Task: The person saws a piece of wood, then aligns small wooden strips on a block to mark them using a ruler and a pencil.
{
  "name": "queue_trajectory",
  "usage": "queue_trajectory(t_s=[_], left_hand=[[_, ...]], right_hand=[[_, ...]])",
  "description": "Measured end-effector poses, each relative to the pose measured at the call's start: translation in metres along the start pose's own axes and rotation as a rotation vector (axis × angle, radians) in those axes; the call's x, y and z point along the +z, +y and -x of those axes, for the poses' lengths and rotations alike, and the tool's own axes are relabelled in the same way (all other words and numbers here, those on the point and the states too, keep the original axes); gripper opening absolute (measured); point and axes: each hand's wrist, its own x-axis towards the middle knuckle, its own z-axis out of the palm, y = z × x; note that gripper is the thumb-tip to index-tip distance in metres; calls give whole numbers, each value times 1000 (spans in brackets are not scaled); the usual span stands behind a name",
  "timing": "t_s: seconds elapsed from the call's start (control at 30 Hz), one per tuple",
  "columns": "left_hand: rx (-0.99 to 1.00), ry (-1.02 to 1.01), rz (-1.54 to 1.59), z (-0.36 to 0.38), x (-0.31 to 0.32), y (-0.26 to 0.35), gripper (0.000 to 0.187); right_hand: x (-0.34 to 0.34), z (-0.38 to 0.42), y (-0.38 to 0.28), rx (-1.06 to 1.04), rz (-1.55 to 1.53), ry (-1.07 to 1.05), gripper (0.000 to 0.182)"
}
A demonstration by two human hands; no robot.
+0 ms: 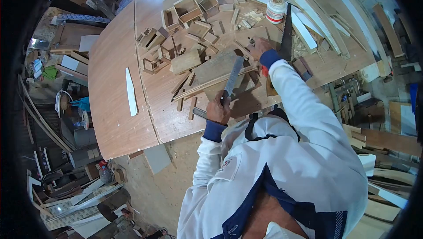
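Observation:
Near the table's front edge, my left hand (218,108) is closed round the dark handle of a long flat metal tool, perhaps a file (234,74), whose blade slants up and away. Further right, my right hand (259,48) has its fingers curled at a small object too small to make out. Beneath the metal tool lie a flat wooden board (216,68) and thin wooden strips (194,91). A handsaw (287,36) with a dark blade lies just right of my right hand.
Small wooden boxes (187,8) and blocks are scattered over the wooden table (112,85). A white jar (276,11) holding sticks stands at the back right. Long white-faced strips (304,30) lie to the right; a white piece (131,91) lies at left.

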Motion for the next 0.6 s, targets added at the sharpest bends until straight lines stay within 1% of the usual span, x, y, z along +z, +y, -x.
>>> queue_trajectory(t_s=[0.07, 0.1, 0.13, 0.2, 0.23, 0.27, 0.33, 0.37, 0.4, 0.5, 0.57, 0.6], left_hand=[[2, -17, -42, -7, -6, 1, 33], [8, -31, -86, -11, -10, 1, 36], [6, -33, -83, -16, -14, 0, 36], [116, -99, -203, -28, -23, -5, 40], [165, -113, -264, -37, -23, -14, 41], [165, -116, -264, -42, -24, -23, 41], [327, -124, -322, -51, -35, -20, 42], [213, -234, -353, -57, -41, -18, 42], [215, -237, -351, -63, -45, -17, 42], [302, -316, -314, -79, -55, -20, 41], [299, -348, -305, -86, -58, -22, 41], [298, -382, -299, -89, -59, -23, 41]], right_hand=[[-24, 17, -6, 81, -146, -16, 25], [-36, 30, -9, 117, -185, -123, 24], [-33, 40, -6, 118, -182, -125, 24], [-23, 58, 3, 105, -207, -179, 28], [-25, 68, 1, 15, -200, -133, 27], [-23, 71, 1, 17, -201, -133, 27], [-15, 76, 3, 64, -251, -127, 27], [-13, 78, 6, 51, -256, -92, 25], [-10, 79, 9, 54, -254, -92, 25], [-6, 80, 15, 30, -256, -115, 25], [-5, 83, 14, 65, -393, -175, 22], [-5, 85, 13, 62, -392, -181, 22]])
